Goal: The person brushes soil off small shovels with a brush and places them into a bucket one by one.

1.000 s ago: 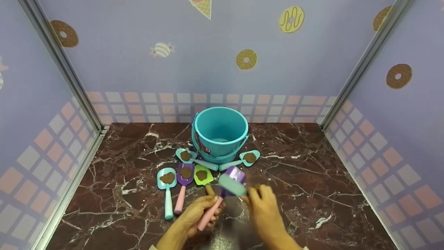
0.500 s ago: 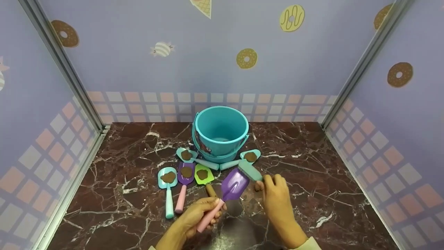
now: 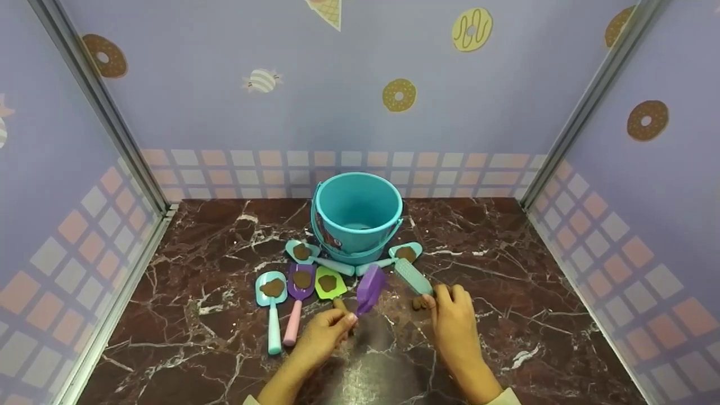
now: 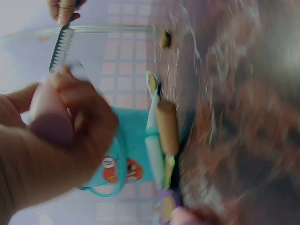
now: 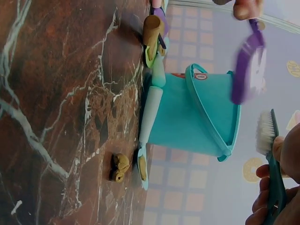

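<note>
My left hand (image 3: 325, 333) grips the pink handle of a toy shovel with a purple blade (image 3: 369, 289). The blade is raised above the table and turned edge-on in the head view. In my right hand (image 3: 454, 322) is a brush (image 3: 413, 277); the right wrist view shows its white bristles (image 5: 265, 133) and dark teal handle. Brush and blade are apart. Beside the right hand, a lump of brown dough-like material (image 5: 121, 166) lies on the table, partly hidden by the fingers in the head view.
A blue bucket (image 3: 360, 242) stands at the back. Two light blue shovels (image 3: 335, 266) lie before it. To the left are a light blue shovel (image 3: 274, 332), a purple one (image 3: 302, 289) and a green one (image 3: 340, 293), each bearing a brown lump. Patterned walls enclose the marble-look table (image 3: 506, 270).
The brush has moved from over the purple blade to its right. The left hand has turned the shovel from face-on to edge-on.
</note>
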`<action>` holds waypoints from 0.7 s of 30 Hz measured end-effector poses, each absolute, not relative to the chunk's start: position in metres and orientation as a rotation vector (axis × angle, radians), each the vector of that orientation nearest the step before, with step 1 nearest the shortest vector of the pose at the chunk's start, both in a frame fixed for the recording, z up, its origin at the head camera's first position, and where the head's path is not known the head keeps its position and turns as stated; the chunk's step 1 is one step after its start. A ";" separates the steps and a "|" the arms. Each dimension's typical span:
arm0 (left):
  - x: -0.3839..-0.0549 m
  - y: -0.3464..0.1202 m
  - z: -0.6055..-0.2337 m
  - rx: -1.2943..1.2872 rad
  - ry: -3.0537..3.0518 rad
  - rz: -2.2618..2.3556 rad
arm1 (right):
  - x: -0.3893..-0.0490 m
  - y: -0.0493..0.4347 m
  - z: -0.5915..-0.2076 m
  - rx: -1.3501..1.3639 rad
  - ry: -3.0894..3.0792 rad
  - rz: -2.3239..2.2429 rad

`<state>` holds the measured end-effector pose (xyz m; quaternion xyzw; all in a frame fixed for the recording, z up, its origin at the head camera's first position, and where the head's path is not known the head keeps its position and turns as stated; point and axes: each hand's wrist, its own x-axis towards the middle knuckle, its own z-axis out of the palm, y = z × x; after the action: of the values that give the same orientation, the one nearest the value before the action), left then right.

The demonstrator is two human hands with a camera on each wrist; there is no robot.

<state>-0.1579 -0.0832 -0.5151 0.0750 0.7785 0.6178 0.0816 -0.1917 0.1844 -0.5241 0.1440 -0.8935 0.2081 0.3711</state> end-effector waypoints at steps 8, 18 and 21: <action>-0.183 -0.085 -0.509 0.418 3.771 0.486 | -0.186 0.182 -0.527 0.357 -2.354 0.512; -0.248 -0.095 -0.468 0.478 3.913 0.213 | -0.185 0.180 -0.527 0.361 -2.346 0.508; -0.269 -0.095 -0.453 0.416 3.824 0.084 | -0.184 0.179 -0.527 0.371 -2.336 0.509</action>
<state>-0.2686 -0.0945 -0.4532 0.1015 0.9326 0.0206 -0.3458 -0.1845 0.1791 -0.5268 0.1435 -0.9033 0.1968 0.3531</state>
